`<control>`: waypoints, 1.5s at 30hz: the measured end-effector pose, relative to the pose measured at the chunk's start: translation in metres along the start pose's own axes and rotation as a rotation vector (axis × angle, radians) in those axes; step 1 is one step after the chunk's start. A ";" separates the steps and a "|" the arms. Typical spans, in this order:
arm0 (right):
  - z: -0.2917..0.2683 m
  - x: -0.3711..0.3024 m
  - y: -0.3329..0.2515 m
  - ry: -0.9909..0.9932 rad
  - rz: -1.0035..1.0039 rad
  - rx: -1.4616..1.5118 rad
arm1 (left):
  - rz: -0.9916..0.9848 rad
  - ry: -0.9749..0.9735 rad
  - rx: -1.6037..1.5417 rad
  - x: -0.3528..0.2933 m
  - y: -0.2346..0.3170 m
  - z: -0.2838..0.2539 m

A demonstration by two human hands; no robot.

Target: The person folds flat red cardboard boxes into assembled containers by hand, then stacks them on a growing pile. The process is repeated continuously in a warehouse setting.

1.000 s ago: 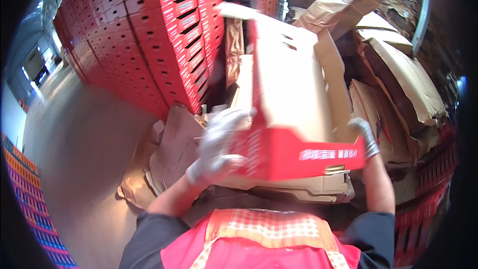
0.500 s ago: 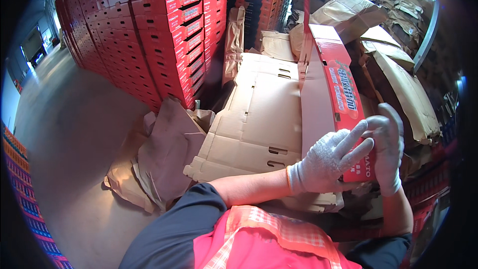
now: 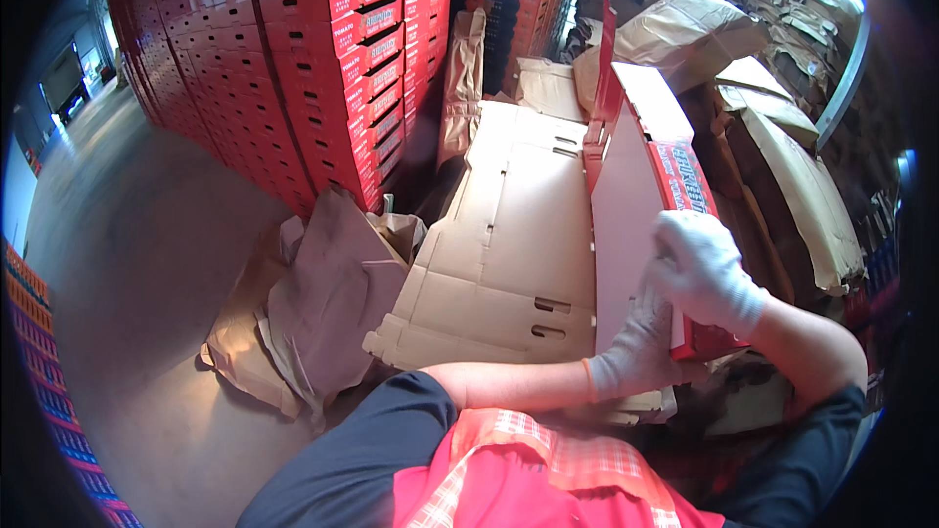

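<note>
A carton blank [image 3: 469, 244], plain brown on its inner face, lies flat before me. Its right side is folded up into a red printed wall [image 3: 677, 174]. Both hands wear pale knitted gloves and meet at the near end of that wall. My left hand [image 3: 634, 347] grips the wall's inner side near the corner, its fingertips partly hidden under the other hand. From the right, my right hand [image 3: 709, 269] reaches over the top edge, fingers curled down beside the left fingers. At the wall's far end a red flap [image 3: 606, 54] stands upright.
Tall stacks of red cartons [image 3: 313, 68] rise at the back left, with dark and orange cartons [image 3: 514, 15] behind. Crumpled brown paper [image 3: 333, 293] lies on the floor at left. Brown paper-wrapped bundles [image 3: 792, 176] stand to the right, beside a metal post [image 3: 846, 83].
My right hand has swung from the wall's outer side over its top edge, fingers now curled. The left hand has shifted slightly right and down, against the wall's inner side.
</note>
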State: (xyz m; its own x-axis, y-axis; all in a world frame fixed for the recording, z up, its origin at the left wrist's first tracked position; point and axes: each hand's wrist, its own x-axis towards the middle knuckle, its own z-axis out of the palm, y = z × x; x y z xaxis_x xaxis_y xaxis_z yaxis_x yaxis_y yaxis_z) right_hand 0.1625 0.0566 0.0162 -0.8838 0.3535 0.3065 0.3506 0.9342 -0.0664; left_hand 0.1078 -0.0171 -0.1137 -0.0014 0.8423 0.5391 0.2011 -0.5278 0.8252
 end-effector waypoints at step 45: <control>0.088 -0.146 0.059 0.177 0.256 0.139 | 0.260 -0.596 0.871 -0.030 -0.048 -0.199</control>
State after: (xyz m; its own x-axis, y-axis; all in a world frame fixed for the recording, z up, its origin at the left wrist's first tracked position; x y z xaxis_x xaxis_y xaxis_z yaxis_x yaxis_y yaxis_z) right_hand 0.2844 0.0643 -0.1162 -0.7007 0.5750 0.4224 0.4982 0.8181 -0.2873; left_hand -0.0972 -0.0390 -0.1360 0.5700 0.7578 0.3175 0.7525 -0.6367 0.1684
